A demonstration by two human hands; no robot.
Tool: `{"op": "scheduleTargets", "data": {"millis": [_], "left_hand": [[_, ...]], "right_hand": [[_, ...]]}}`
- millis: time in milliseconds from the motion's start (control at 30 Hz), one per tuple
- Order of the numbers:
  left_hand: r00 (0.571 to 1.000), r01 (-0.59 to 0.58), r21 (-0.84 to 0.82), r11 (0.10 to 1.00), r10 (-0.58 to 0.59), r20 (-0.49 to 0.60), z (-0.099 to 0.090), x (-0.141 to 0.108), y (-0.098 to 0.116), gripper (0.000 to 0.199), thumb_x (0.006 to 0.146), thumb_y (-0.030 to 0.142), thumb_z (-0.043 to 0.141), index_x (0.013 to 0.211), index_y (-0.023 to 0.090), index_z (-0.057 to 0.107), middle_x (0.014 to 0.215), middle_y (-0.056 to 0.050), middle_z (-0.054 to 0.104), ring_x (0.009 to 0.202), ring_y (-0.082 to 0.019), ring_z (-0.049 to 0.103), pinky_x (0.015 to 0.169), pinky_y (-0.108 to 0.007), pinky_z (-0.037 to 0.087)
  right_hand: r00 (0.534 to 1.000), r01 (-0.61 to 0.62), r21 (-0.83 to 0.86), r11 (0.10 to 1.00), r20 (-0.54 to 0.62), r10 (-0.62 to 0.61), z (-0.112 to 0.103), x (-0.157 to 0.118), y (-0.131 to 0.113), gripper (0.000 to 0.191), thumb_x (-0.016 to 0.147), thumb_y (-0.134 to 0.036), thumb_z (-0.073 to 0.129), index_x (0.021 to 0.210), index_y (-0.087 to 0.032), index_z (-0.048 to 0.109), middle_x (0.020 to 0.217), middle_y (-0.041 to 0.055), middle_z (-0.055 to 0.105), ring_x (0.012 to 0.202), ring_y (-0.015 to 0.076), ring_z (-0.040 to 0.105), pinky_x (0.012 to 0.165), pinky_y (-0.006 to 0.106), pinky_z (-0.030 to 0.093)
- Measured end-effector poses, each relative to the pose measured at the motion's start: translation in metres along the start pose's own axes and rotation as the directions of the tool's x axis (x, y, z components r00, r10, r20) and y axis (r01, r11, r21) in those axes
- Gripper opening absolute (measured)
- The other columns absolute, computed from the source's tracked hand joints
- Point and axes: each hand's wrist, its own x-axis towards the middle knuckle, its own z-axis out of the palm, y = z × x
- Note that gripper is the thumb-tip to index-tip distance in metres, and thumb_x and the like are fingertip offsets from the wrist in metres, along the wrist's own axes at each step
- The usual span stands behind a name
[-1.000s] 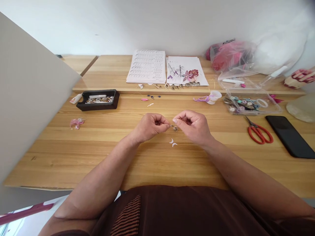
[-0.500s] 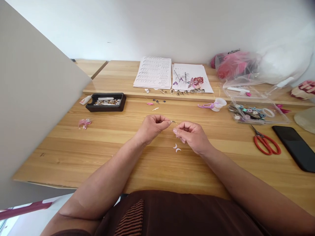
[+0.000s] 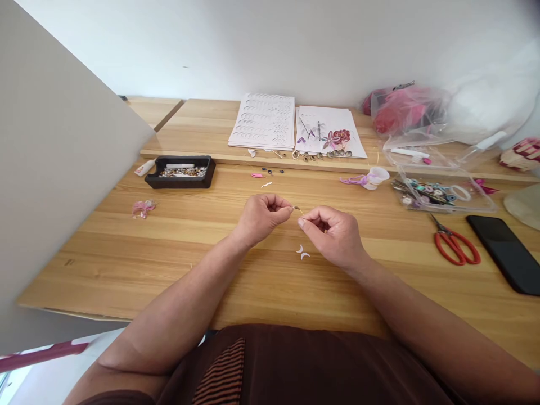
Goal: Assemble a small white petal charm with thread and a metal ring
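Right hand [image 3: 335,233] curled tighter, piece [image 3: 297,208] pointing rightward

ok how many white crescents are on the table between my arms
2: the left crescent lies slightly farther from you, the right crescent just beside it and nearer you. None looks hidden there.

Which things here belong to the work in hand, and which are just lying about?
Likely in the work:
small thin piece, pinched in the left hand
two white crescents, near the hands

Seemingly just lying about:
black phone
pink bundle
scissors, untouched
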Motion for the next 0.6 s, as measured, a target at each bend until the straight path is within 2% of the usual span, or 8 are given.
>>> {"op": "scheduleTargets", "data": {"millis": [133,233,433,600], "left_hand": [[0.996,0.016,0.076,0.997,-0.022,0.084,-0.002,-0.002,0.001,0.020,0.068,0.033,0.076,0.073,0.014,0.071,0.064,0.000,0.063,0.057,-0.009,0.049,0.054,-0.022,0.036],[0.986,0.021,0.094,0.995,-0.036,0.165,-0.003,-0.003,0.001,0.020,0.068,0.032,0.075,0.075,0.014,0.071,0.065,0.001,0.064,0.058,-0.009,0.049,0.055,-0.022,0.035],[0.966,0.020,0.085,0.996,-0.041,0.257,-0.004,-0.004,0.001,0.020,0.071,0.033,0.075,0.075,0.014,0.072,0.069,-0.001,0.066,0.060,-0.009,0.050,0.057,-0.023,0.036],[0.957,0.045,0.023,0.999,-0.050,0.287,-0.005,-0.005,0.001,0.023,0.071,0.037,0.077,0.074,0.014,0.072,0.067,-0.001,0.065,0.059,-0.009,0.048,0.057,-0.024,0.034]], "right_hand": [[0.996,0.076,-0.039,0.996,-0.035,-0.077,-0.005,0.003,-0.001,0.012,0.083,-0.022,0.065,0.073,-0.017,0.067,0.061,-0.0018,0.061,0.050,0.0079,0.043,0.048,0.022,0.034],[0.996,0.086,-0.031,0.996,-0.037,-0.087,-0.008,0.006,0.002,0.010,0.084,-0.022,0.065,0.075,-0.017,0.068,0.064,-0.0011,0.064,0.051,0.0083,0.045,0.049,0.022,0.035],[1.000,0.021,0.036,0.999,0.012,-0.021,-0.008,0.010,0.009,0.015,0.087,-0.030,0.066,0.078,-0.018,0.069,0.070,0.0019,0.068,0.060,0.0116,0.054,0.056,0.025,0.042],[0.995,-0.080,0.152,0.985,0.074,0.070,-0.006,0.014,0.016,0.021,0.084,-0.037,0.070,0.076,-0.017,0.069,0.069,0.0026,0.067,0.060,0.0121,0.053,0.056,0.026,0.042]]}}
